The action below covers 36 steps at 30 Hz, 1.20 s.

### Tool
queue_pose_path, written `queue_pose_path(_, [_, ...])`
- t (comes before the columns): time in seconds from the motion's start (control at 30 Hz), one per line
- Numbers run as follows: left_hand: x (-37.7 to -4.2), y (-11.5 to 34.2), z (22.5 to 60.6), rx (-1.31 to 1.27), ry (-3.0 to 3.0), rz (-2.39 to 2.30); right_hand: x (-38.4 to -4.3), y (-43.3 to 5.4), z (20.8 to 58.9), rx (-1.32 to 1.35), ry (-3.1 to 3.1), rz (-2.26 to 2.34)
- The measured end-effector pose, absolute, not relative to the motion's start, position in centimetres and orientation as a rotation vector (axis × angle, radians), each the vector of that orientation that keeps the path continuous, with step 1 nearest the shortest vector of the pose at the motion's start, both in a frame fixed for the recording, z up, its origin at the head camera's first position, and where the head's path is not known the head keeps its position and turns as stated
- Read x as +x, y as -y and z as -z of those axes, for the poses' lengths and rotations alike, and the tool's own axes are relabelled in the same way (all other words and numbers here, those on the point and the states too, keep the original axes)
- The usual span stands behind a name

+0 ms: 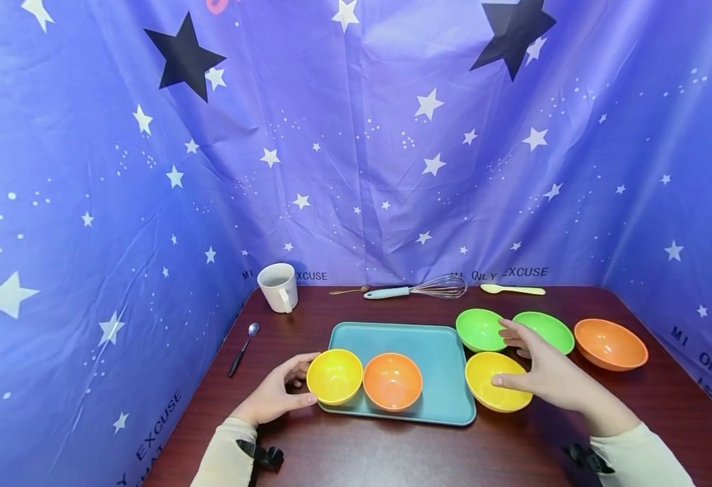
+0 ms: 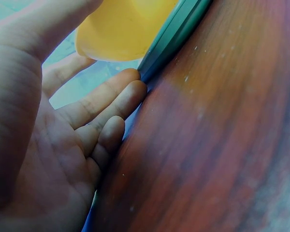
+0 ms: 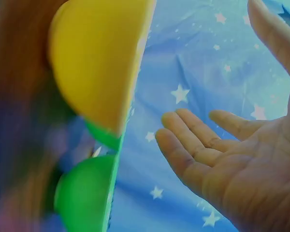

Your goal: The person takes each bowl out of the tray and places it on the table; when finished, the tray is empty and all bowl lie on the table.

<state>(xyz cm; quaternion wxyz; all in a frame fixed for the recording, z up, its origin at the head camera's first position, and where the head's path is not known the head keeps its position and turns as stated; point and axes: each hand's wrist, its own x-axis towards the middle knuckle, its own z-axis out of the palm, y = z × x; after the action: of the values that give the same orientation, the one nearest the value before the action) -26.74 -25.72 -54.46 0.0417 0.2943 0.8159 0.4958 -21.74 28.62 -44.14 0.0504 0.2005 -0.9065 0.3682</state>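
Yellow bowl [image 1: 334,379] beside parted left fingers [image 2: 108,92], second yellow bowl [image 1: 486,373] under spread right fingers [image 3: 186,135]

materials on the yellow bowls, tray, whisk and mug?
Left yellow bowl and right yellow bowl: likely glossy plastic, from bright highlights and even colour; melamine possible.
Tray: probably plastic, satin, judging by uniform teal and soft sheen.
Whisk: wires look like polished metal, thin and silvery; smooth pale-blue handle perhaps plastic or silicone.
Mug: smooth, plain white; could be ceramic or plastic.

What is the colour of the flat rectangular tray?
The tray is teal, a muted blue-green; it shows best in the head view.
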Motion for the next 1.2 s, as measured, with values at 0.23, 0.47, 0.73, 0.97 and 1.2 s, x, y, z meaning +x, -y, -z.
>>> queue_pose_path(0.23, [-26.6,25.6,54.2,0.893,-2.484,-1.531,-22.5,-26.2,43.6,0.673,2.691,-1.155])
queue_pose_path(0.47, [-26.7,25.5,54.3,0.907,-2.478,-1.534,-23.1,-23.9,43.8,0.694,2.664,-1.224])
queue_pose_path(0.73, [-26.7,25.5,54.3,0.897,-2.486,-1.533,-23.2,-21.6,44.4,0.744,2.650,-1.291])
queue_pose_path(0.97, [-26.6,25.6,54.3,0.915,-2.483,-1.533,-23.1,-19.2,45.4,0.735,2.689,-1.434])
queue_pose_path(1.2, [-26.7,25.7,54.4,0.924,-2.486,-1.532,-22.9,-17.0,45.8,0.715,2.721,-1.455])
